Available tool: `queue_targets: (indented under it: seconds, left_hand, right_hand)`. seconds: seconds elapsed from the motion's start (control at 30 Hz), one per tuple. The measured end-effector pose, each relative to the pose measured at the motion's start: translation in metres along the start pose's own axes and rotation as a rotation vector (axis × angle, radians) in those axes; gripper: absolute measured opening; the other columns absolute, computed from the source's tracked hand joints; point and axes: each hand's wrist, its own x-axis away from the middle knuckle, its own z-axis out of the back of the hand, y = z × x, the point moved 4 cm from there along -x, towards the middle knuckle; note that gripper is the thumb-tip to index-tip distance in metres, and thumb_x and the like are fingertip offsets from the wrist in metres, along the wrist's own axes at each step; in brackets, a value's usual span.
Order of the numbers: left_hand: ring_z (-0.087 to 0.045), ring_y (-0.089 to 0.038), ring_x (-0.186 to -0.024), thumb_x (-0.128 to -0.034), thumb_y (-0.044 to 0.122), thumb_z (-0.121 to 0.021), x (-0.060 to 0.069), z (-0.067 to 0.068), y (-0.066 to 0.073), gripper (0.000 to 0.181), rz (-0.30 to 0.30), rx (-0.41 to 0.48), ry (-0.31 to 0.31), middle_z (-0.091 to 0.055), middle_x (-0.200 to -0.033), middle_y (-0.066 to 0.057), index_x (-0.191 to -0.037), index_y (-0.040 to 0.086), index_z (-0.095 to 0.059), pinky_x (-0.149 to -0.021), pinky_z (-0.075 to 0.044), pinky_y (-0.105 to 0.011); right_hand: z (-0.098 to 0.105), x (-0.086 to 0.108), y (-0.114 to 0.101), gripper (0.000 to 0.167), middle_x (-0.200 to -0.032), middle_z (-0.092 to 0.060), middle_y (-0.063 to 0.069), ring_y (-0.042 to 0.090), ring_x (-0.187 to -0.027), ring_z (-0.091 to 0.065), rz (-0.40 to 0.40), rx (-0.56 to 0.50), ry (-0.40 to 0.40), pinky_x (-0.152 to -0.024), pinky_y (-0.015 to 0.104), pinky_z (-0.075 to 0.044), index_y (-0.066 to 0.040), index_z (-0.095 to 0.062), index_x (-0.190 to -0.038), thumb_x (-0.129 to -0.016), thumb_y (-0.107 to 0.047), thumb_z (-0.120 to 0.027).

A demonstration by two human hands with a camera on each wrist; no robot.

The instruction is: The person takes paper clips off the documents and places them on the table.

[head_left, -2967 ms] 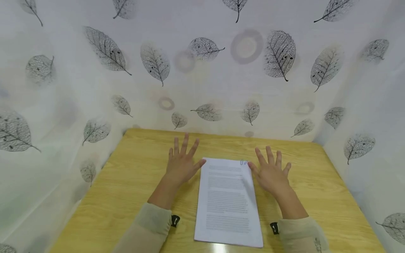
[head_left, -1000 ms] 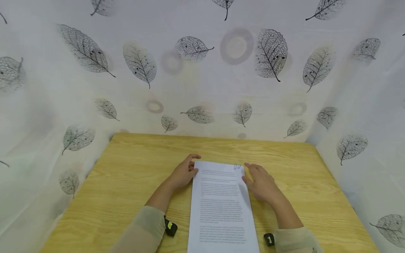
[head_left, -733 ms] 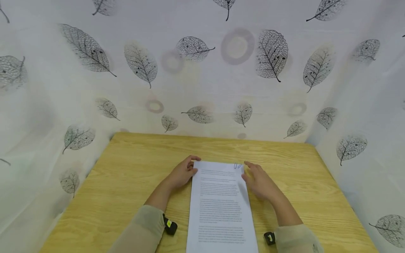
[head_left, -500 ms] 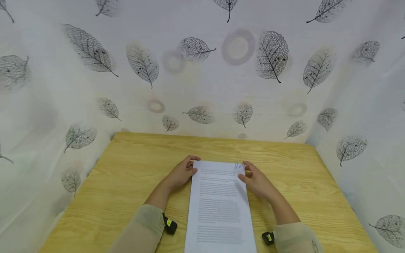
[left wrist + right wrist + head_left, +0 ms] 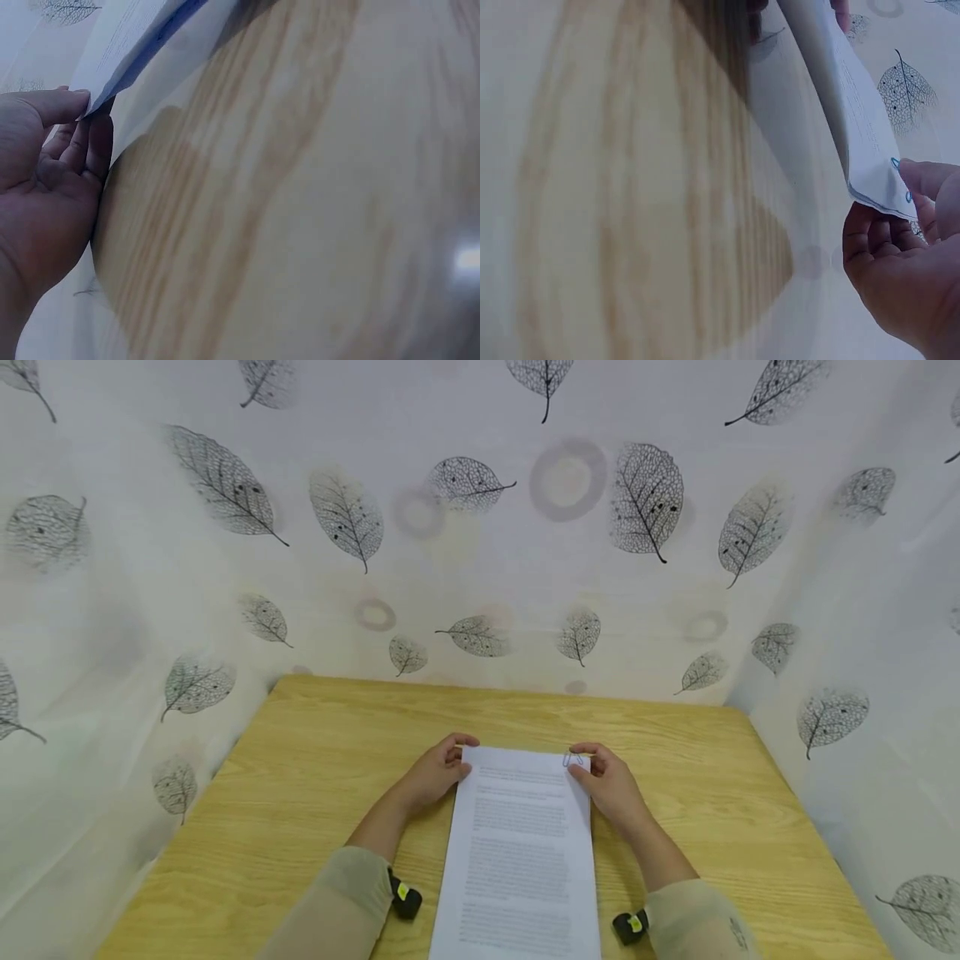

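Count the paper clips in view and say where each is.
2: the left clip and right clip, both near the top right corner of the paper, by the right hand; more may be hidden.

A yellow, wood-grained, flat-topped table (image 5: 352, 727) spreads beneath a stack of white printed paper sheets (image 5: 517, 852); their far end is raised off it, and whether the cropped near end rests there is unclear.
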Motion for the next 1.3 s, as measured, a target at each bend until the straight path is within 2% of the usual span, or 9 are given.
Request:
queue_targets:
  seconds: [0.2, 0.37, 0.57, 0.73, 0.97, 1.3]
  left_hand:
    - [-0.067, -0.018, -0.107, -0.1086, 0.001, -0.056, 0.000, -0.002, 0.000, 0.041, -0.005, 0.005, 0.015, -0.069, -0.130, -0.015, -0.147, 0.015, -0.057, -0.093, -0.054, -0.030]
    - [-0.067, -0.018, -0.105, -0.1085, 0.001, -0.057, 0.001, -0.002, 0.001, 0.042, -0.006, 0.011, 0.020, -0.069, -0.129, -0.015, -0.147, 0.016, -0.057, -0.092, -0.054, -0.030]
    - [-0.067, -0.018, -0.106, -0.1086, 0.002, -0.057, 0.002, -0.001, 0.002, 0.042, -0.001, 0.005, 0.031, -0.070, -0.130, -0.015, -0.148, 0.016, -0.057, -0.093, -0.054, -0.030]
    - [-0.068, -0.019, -0.107, -0.1089, 0.002, -0.057, 0.002, -0.002, 0.002, 0.041, -0.002, 0.004, 0.031, -0.070, -0.132, -0.015, -0.147, 0.016, -0.057, -0.094, -0.054, -0.030]
    - [-0.067, -0.019, -0.108, -0.1091, 0.002, -0.057, 0.003, -0.002, 0.003, 0.040, 0.007, 0.005, 0.039, -0.070, -0.133, -0.014, -0.146, 0.017, -0.059, -0.094, -0.054, -0.030]
    - [-0.068, -0.018, -0.107, -0.1094, 0.003, -0.057, 0.000, -0.002, -0.001, 0.038, -0.002, 0.009, 0.022, -0.071, -0.132, -0.014, -0.145, 0.017, -0.059, -0.093, -0.054, -0.030]
  right_hand:
    - [-0.001, 0.002, -0.003, 0.028, -0.104, -0.067, 0.006, 0.018, -0.091, -0.056, 0.024, -0.004, 0.069, -0.072, 0.023, -0.049, -0.013, -0.070, -0.132, -0.104, -0.016, -0.073]
    - [-0.001, 0.003, -0.006, 0.027, -0.094, -0.059, 0.004, 0.017, -0.085, -0.053, 0.063, -0.008, 0.132, -0.066, 0.023, -0.045, -0.014, -0.072, -0.128, -0.102, -0.011, -0.075]
    - [0.001, 0.006, -0.012, 0.021, -0.102, -0.065, 0.008, 0.019, -0.090, -0.054, 0.093, 0.031, 0.169, -0.071, 0.022, -0.046, -0.012, -0.075, -0.122, -0.100, -0.012, -0.077]
    - [0.006, 0.011, -0.015, 0.018, -0.114, -0.069, 0.010, 0.021, -0.097, -0.055, 0.059, 0.109, 0.138, -0.074, 0.021, -0.047, -0.012, -0.076, -0.120, -0.103, -0.019, -0.075]
    - [0.012, 0.012, -0.017, 0.016, -0.110, -0.074, 0.010, 0.018, -0.091, -0.058, 0.102, 0.210, 0.063, -0.071, 0.022, -0.048, -0.010, -0.077, -0.119, -0.104, -0.017, -0.072]
    - [0.015, 0.013, -0.013, 0.020, -0.106, -0.071, 0.011, 0.020, -0.088, -0.056, 0.104, 0.206, 0.035, -0.066, 0.023, -0.046, -0.010, -0.076, -0.124, -0.106, -0.013, -0.067]
